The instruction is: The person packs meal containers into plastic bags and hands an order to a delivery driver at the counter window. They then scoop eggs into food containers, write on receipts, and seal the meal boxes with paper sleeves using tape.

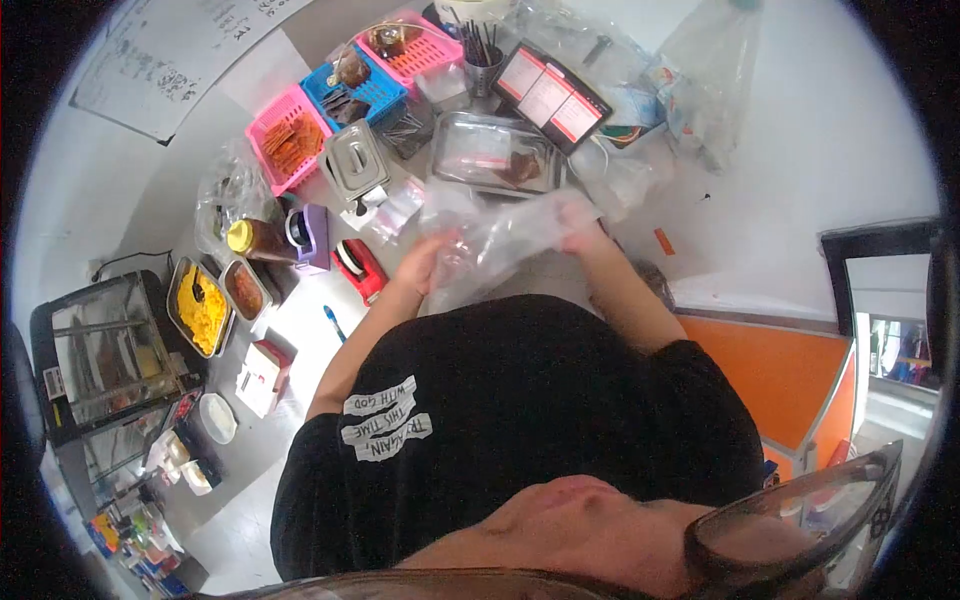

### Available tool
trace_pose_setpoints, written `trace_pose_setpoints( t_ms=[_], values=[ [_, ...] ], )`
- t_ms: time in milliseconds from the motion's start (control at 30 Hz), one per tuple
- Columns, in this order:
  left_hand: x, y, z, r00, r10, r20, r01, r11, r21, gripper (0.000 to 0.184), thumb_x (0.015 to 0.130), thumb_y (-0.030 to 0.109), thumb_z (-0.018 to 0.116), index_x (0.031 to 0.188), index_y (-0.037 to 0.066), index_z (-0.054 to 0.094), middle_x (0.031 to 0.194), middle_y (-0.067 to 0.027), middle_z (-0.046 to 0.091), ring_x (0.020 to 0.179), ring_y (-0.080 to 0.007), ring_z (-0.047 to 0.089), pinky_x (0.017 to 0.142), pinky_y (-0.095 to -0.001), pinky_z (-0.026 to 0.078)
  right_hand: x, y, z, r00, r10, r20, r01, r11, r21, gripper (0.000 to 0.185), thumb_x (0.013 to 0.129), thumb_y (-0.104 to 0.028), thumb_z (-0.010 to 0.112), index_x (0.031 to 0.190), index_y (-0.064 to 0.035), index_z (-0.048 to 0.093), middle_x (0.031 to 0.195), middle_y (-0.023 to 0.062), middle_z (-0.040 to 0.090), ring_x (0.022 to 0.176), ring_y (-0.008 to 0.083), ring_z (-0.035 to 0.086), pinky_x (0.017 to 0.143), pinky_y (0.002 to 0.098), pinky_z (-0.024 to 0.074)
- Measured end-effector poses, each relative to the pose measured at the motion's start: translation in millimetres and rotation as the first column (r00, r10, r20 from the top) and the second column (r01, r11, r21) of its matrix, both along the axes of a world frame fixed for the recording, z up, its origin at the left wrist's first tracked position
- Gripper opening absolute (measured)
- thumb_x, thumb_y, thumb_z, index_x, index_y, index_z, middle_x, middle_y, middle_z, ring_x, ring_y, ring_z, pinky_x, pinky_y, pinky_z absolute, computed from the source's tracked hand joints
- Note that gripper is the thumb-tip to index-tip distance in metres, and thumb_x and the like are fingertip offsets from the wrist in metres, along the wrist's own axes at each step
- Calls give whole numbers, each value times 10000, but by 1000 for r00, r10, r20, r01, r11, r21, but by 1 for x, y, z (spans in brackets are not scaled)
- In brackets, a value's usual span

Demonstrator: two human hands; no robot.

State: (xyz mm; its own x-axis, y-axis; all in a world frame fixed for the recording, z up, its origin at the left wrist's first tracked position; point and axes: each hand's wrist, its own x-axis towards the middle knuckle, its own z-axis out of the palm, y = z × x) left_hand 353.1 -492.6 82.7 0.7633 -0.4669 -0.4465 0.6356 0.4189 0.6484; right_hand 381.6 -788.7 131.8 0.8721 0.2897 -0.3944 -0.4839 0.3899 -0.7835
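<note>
A clear plastic bag [490, 250] is stretched between my two hands in front of my chest. My left hand [428, 262] is closed on one side of it, the fingers partly seen through the film. On the other side, my right hand [578, 222] grips the bag's edge, its fingers blurred behind the plastic. Just beyond the bag lies a metal tray [548, 180] with a brown piece of food and a clear packet in it. A red tape dispenser [360, 272] stands left of my left hand.
Pink basket [262, 128], blue basket [385, 95] and lidded steel container [355, 165] stand at the back. A tablet [552, 97] leans behind the tray. Leftward are a yellow-capped bottle [255, 238], a tray of yellow food [198, 312], a pen [333, 322] and a glass-fronted case [105, 350].
</note>
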Motion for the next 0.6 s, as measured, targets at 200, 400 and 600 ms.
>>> trace_pose_setpoints(
  t_ms=[200, 400, 600],
  values=[
    [-37, 35, -12, 932, 362, -37, -329, 881, 339, 236, 938, 156, 568, 1121, 13, 606, 927, -48, 623, 812, -156, 594, 748, -299, 497, 101, -39, -39, 504, 745, 437, 360, 278, -890, 253, 869, -280, 651, 974, -50, 661, 1408, 220, 429, 1006, 382, 616, 896, 445, 478],
    [-57, 43, -39, 947, 274, 167, -321, 784, 532, 230, 949, 165, 538, 1060, -26, 605, 844, -49, 595, 742, -129, 541, 657, -261, 432, 179, -12, -14, 801, 576, 161, 331, -204, -921, 326, 884, -345, 609, 973, -35, 660, 1414, 231, 399, 1025, 382, 619, 866, 465, 502],
    [-67, 39, -22, 907, 408, 104, -400, 756, 518, 285, 934, 251, 585, 965, -31, 617, 769, -49, 591, 702, -118, 526, 633, -269, 422, 185, -1, -58, 649, 745, 151, 292, -60, -955, 369, 897, -358, 586, 1006, -13, 656, 1223, 208, 524, 971, 388, 621, 841, 464, 509]
  ],
)
